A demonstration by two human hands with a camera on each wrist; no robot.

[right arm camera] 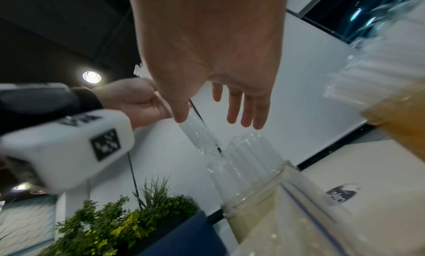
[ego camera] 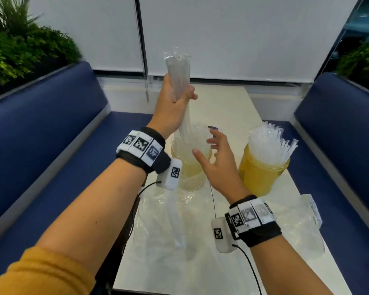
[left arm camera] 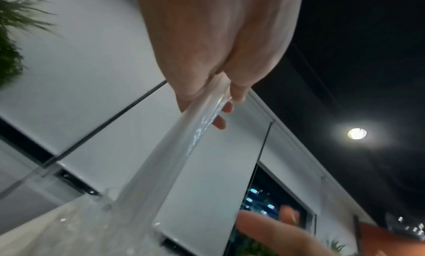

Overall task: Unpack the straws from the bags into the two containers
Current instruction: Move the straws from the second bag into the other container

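Note:
My left hand [ego camera: 179, 91] is raised over the table and grips a tall bundle of clear wrapped straws [ego camera: 178, 69]. The bundle stands nearly upright, its lower end down in the pale left container [ego camera: 190, 167]. In the left wrist view the straw bundle [left arm camera: 184, 150] runs out from the curled fingers [left arm camera: 220, 121]. My right hand [ego camera: 205, 145] hovers open beside that container's rim, fingers spread and holding nothing. The amber right container [ego camera: 262, 175] is packed with wrapped straws [ego camera: 268, 141]. In the right wrist view the spread fingers [right arm camera: 243, 110] hang above the straws [right arm camera: 248, 160] in the pale container [right arm camera: 264, 196].
Crumpled clear plastic bags lie on the white table in front of the containers [ego camera: 175, 220] and at its right edge [ego camera: 307, 220]. Blue bench seats [ego camera: 51, 145] flank the narrow table [ego camera: 222, 103]. Plants [ego camera: 19, 50] stand behind the left bench.

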